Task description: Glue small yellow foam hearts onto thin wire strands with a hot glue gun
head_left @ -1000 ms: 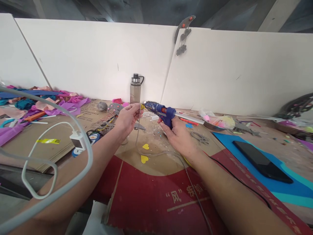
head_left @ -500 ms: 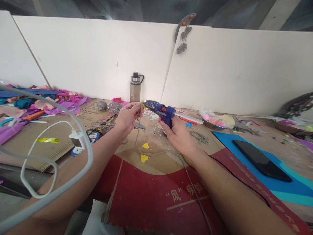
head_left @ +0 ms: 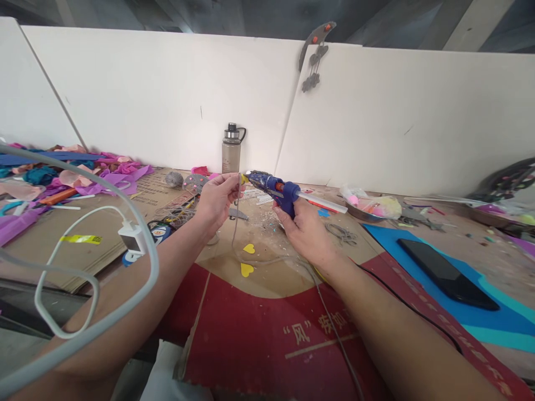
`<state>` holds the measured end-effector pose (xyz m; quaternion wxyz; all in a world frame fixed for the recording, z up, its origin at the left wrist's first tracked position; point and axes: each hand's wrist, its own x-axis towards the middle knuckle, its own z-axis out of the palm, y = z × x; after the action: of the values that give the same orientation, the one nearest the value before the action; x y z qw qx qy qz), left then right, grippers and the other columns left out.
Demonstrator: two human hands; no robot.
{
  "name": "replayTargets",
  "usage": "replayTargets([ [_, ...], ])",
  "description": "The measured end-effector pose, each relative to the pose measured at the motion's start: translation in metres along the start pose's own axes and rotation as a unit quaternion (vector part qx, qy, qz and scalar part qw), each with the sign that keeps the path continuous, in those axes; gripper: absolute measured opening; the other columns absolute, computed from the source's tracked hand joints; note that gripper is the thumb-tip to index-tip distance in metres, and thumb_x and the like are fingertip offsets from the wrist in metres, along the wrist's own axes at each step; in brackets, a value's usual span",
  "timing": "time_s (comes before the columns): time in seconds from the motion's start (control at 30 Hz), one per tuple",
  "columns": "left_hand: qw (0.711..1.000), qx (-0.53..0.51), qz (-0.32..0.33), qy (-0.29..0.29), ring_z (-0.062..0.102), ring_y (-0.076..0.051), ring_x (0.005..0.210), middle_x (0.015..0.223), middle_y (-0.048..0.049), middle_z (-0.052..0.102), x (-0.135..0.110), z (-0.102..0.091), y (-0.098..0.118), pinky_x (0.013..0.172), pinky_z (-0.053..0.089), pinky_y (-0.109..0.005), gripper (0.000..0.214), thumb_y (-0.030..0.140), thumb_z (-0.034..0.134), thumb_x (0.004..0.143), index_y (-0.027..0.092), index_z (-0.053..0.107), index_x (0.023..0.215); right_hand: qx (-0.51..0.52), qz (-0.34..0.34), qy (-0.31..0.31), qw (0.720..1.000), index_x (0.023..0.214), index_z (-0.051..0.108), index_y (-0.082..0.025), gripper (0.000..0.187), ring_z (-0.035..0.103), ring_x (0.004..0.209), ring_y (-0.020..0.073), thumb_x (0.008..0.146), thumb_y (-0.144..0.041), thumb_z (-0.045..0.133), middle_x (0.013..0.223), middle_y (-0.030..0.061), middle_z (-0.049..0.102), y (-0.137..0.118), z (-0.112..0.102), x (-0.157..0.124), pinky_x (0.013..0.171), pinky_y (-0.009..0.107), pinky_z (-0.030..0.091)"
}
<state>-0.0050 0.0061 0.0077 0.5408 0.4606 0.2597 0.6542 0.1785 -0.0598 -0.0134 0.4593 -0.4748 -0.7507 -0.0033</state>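
My right hand (head_left: 305,228) is closed round the grip of a blue glue gun (head_left: 273,190), with a white glue stick poking out of its back. The gun's nozzle points left at a small yellow piece (head_left: 243,179) pinched in the fingers of my left hand (head_left: 217,199). A thin grey string (head_left: 234,228) hangs down from that pinch onto the cardboard. Two yellow paper hearts (head_left: 247,259) lie on the cardboard just below my hands.
A water bottle (head_left: 231,149) stands against the white partition behind. Pink and purple paper scraps (head_left: 83,175) pile up at the left. A white charger and cable (head_left: 129,236) lie near my left arm. A black phone (head_left: 447,274) rests on blue foam sheet at right.
Both hands and the glue gun have stayed almost in place, only edging slightly upward with the nozzle close to the yellow piece.
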Motion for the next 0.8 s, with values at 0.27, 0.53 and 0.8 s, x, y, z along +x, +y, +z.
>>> replayTargets([
  [0.27,1.000,0.001,0.006,-0.016,0.055,-0.007,0.055,0.060,0.0010,0.057,0.0014,-0.0012,-0.0023,0.051,0.044,-0.018,0.014,0.022,0.076,0.066,0.013,0.065,0.066,-0.005,0.003,-0.008,1.000,0.114,0.055,-0.017,0.031,0.058,0.105,0.0315,0.091,-0.034,0.045,0.111,0.0159,0.064,0.0000,-0.0004,0.0004,0.090,0.050,0.046],
  [0.53,1.000,0.011,0.002,-0.002,0.055,-0.007,0.053,0.062,0.0000,0.060,-0.0020,0.0033,0.0000,0.051,0.043,-0.019,0.017,0.023,0.077,0.063,0.012,0.066,0.068,-0.016,-0.013,-0.011,1.000,0.114,0.056,-0.017,0.031,0.059,0.104,0.0317,0.092,-0.034,0.043,0.110,0.0159,0.065,0.0011,0.0000,0.0010,0.087,0.050,0.047],
  [0.8,1.000,0.008,0.018,-0.005,0.056,-0.007,0.055,0.060,0.0003,0.059,0.0031,-0.0031,-0.0028,0.052,0.043,-0.018,0.015,0.024,0.076,0.066,0.013,0.066,0.066,-0.017,-0.015,-0.005,1.000,0.115,0.054,-0.017,0.031,0.059,0.105,0.0321,0.092,-0.034,0.044,0.111,0.0157,0.065,0.0011,-0.0007,0.0005,0.088,0.051,0.047],
])
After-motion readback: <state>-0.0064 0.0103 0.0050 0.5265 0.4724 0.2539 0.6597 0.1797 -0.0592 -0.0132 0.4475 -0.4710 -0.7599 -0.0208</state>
